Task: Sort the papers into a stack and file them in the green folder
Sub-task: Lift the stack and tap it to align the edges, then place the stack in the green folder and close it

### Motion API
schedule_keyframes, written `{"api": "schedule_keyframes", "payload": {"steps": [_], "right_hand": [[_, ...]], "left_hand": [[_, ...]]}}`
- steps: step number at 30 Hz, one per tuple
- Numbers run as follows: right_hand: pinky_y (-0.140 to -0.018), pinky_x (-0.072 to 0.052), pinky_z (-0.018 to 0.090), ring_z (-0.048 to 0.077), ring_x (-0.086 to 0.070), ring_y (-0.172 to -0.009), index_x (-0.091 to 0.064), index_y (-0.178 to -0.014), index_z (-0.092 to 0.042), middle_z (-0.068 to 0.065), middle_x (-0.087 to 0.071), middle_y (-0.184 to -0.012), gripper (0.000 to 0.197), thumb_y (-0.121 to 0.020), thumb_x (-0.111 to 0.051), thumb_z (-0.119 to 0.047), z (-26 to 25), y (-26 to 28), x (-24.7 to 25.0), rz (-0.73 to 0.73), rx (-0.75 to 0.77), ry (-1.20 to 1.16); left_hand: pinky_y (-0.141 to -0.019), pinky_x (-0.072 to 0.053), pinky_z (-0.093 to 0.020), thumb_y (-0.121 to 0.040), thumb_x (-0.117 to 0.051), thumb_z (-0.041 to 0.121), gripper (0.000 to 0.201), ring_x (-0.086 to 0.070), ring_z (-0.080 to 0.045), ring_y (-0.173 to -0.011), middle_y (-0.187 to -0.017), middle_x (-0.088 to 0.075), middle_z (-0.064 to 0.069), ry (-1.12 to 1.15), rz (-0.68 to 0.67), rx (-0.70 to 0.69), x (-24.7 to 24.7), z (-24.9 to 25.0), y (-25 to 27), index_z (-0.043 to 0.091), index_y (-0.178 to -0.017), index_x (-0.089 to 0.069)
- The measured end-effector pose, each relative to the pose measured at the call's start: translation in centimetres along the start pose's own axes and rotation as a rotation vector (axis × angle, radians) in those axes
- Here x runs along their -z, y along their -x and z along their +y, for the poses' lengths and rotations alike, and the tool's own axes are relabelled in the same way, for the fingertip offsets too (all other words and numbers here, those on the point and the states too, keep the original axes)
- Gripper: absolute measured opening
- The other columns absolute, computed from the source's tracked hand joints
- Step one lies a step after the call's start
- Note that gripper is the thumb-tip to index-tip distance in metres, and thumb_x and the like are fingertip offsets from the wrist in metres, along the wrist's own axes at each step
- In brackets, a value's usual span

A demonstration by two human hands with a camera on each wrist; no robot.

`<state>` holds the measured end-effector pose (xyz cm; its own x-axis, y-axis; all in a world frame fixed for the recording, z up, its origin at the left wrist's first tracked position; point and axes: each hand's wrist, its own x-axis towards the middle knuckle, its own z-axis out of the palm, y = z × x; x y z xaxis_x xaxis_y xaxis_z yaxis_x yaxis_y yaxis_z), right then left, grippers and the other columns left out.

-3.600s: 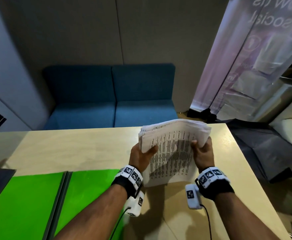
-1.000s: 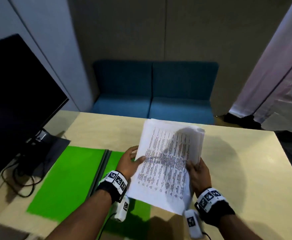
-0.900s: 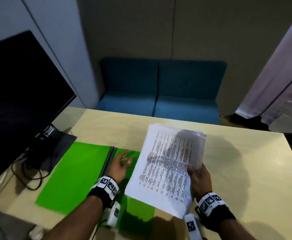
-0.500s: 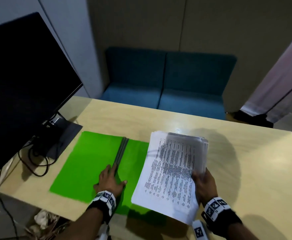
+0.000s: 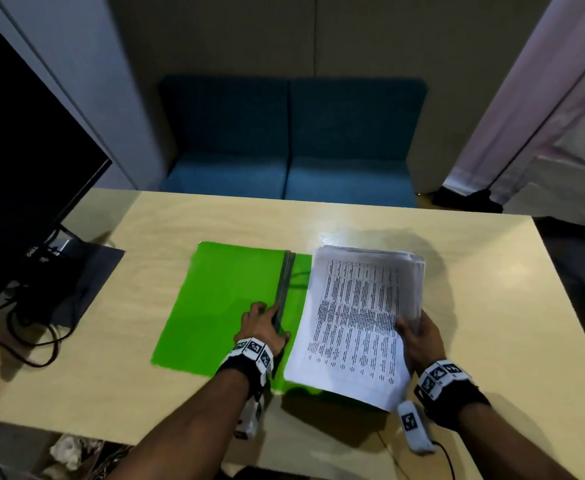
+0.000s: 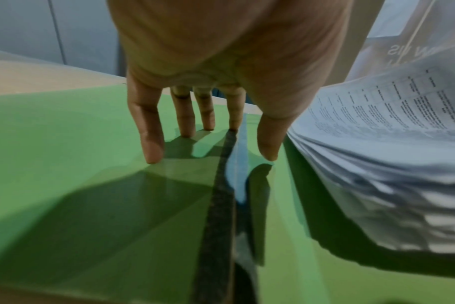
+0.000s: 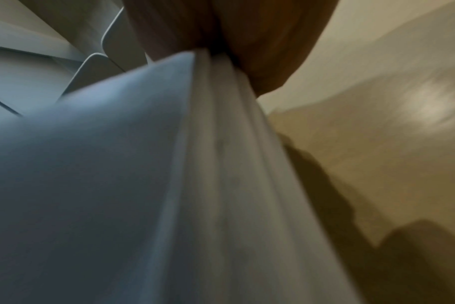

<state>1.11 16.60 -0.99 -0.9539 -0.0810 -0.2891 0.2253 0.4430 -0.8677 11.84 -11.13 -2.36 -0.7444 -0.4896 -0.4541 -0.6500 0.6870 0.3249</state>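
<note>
One hand [image 5: 419, 336] holds papers [image 5: 356, 320] now — L hand [image 5: 261, 329] moved to folder [image 5: 221, 299].

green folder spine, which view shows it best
The head view: the whole grey spine of the open green folder shows, with the left hand on it. The left wrist view shows only its near stretch, blurred. The right wrist view shows none, only papers.

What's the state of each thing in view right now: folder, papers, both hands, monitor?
green folder: open, flat on the table.
folder spine: grey strip, left fingertips beside it.
paper stack: gathered, held above the folder's right half, not yet filed.
left hand: fingers straight, pressing on the folder.
right hand: grips the stack's right edge.
monitor: screen dark.
</note>
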Motion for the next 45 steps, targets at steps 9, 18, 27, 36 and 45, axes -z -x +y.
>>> {"api": "schedule_keyframes", "payload": {"steps": [9, 18, 27, 36, 45], "right_hand": [[-0.079, -0.047, 0.039, 0.025, -0.059, -0.088, -0.054, -0.106, -0.018, 0.002, -0.064, -0.091, 0.018, -0.090, -0.061, -0.022, 1.5, 0.1, 1.6, -0.049, -0.020, -0.008], [-0.090, -0.049, 0.048, 0.031, -0.061, -0.099, -0.054, -0.117, -0.019, 0.007, -0.066, -0.105, 0.037, -0.084, -0.062, -0.032, 3.1, -2.3, 0.5, -0.074, -0.079, 0.146], [-0.081, -0.047, 0.036, 0.038, -0.061, -0.100, -0.038, -0.130, -0.006, 0.024, -0.062, -0.114, 0.050, -0.091, -0.057, -0.030, 1.3, -3.5, 0.4, -0.111, -0.139, 0.387], [-0.097, -0.043, 0.041, 0.039, -0.054, -0.111, -0.054, -0.124, -0.002, 0.023, -0.053, -0.122, 0.048, -0.089, -0.059, -0.034, 1.4, -4.0, 1.6, 0.021, -0.178, 0.559], [-0.081, -0.046, 0.032, 0.033, -0.061, -0.102, -0.062, -0.108, -0.001, 0.017, -0.066, -0.107, 0.036, -0.088, -0.063, -0.031, 0.3, -4.1, 1.8, -0.053, -0.180, 0.645]], "left_hand": [[-0.103, -0.037, -0.055, -0.075, -0.064, 0.045, 0.073, -0.022, -0.020, -0.140, -0.151, -0.023, 0.010, -0.024, -0.004, -0.032, -1.9, 2.6, 1.1, 0.041, -0.141, -0.032], [-0.109, -0.031, -0.055, -0.079, -0.056, 0.049, 0.071, -0.018, -0.023, -0.143, -0.156, -0.018, 0.005, 0.074, -0.052, -0.043, -1.5, 1.8, 1.1, 0.035, -0.143, -0.032], [-0.107, -0.030, -0.054, -0.076, -0.052, 0.068, 0.075, -0.017, -0.017, -0.144, -0.156, -0.014, 0.015, -0.085, -0.042, -0.063, -1.5, 0.9, 1.3, 0.045, -0.143, -0.026], [-0.100, -0.037, -0.049, -0.083, -0.058, 0.049, 0.048, -0.039, -0.035, -0.125, -0.135, -0.045, -0.013, 0.165, 0.275, 0.425, 2.7, -10.9, 1.2, 0.023, -0.123, -0.056], [-0.094, -0.047, -0.046, -0.075, -0.065, 0.060, 0.065, -0.054, -0.042, -0.107, -0.124, -0.050, -0.022, 0.338, 0.159, 0.521, 3.4, -12.8, 1.6, 0.014, -0.119, -0.050]]}}
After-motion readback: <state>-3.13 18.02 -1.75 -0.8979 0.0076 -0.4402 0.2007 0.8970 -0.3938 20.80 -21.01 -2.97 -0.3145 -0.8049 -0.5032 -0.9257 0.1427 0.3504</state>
